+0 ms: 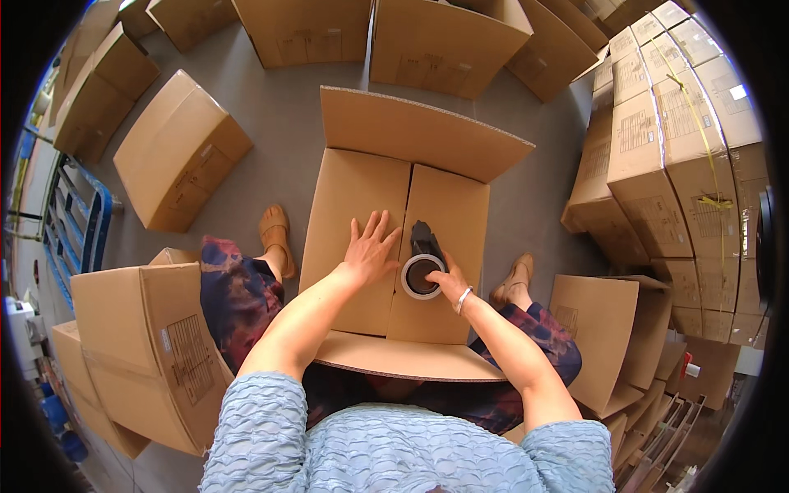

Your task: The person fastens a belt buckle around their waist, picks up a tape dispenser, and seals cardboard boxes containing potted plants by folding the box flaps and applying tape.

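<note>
Between my feet stands a cardboard box [353, 185]. Two of its flaps lie folded in and meet at a narrow seam in the middle, while the far flap [419, 131] and the near flap [411, 359] stick outward. My left hand [370, 251] rests on the left folded flap with its fingers spread, holding nothing. In my right hand [451, 283] is a black tape dispenser [425, 238] with a pale-rimmed roll, held over the right folded flap beside the seam. My fingers partly hide its handle, and whether its tip touches the cardboard I cannot tell.
Tall strapped stacks of cartons [641, 148] line the right side. More open boxes [448, 45] stand along the far side, and a single carton [182, 152] is at far left. Stacked cartons [148, 353] sit by my left leg, near a blue metal cart [78, 209].
</note>
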Motion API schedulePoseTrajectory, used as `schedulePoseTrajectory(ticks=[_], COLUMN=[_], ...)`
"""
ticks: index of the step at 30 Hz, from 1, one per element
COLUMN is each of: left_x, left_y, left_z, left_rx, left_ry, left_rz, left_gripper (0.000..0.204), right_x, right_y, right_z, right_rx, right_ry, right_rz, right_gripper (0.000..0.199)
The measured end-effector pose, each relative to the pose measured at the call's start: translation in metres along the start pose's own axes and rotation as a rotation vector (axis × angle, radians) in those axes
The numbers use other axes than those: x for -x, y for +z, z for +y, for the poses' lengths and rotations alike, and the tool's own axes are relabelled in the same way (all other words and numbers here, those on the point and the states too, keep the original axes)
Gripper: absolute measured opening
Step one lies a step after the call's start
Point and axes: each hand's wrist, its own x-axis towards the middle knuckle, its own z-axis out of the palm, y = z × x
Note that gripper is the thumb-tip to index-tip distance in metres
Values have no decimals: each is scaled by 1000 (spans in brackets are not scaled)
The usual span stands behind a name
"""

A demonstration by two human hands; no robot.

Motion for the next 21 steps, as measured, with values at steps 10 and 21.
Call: schedulePoseTrajectory(ticks=[10,21], left_x=[-2,6], left_y=[2,15], left_z=[11,10], left_rx=[-64,-5], left_ry=[-5,9], left_rz=[12,93], left_gripper=[76,80], right_x=[7,1], right_y=[-2,-1], right_z=[-8,-13], right_rx=[-22,3], right_ry=[-20,39], right_rz=[13,-2], right_gripper=[74,75])
